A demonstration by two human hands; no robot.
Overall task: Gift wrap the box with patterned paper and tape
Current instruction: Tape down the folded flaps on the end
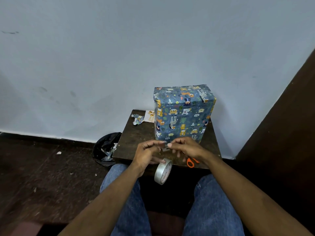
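Observation:
The box (183, 114) stands upright on a small dark wooden table (134, 138), covered in blue paper with animal prints. In front of it my left hand (148, 153) and my right hand (185, 146) pinch a short strip of clear tape (164, 144) between their fingertips. A roll of clear tape (162, 171) hangs below my left hand, with a lower finger of that hand through its top. Orange-handled scissors (191, 163) lie on the table's front edge, mostly hidden under my right wrist.
Crumpled paper scraps (137, 119) and a small printed card (150, 116) lie at the table's back left. A black bin bag (106, 149) with scraps stands on the floor left of the table. A pale wall is close behind, and a dark panel (281, 125) is at right.

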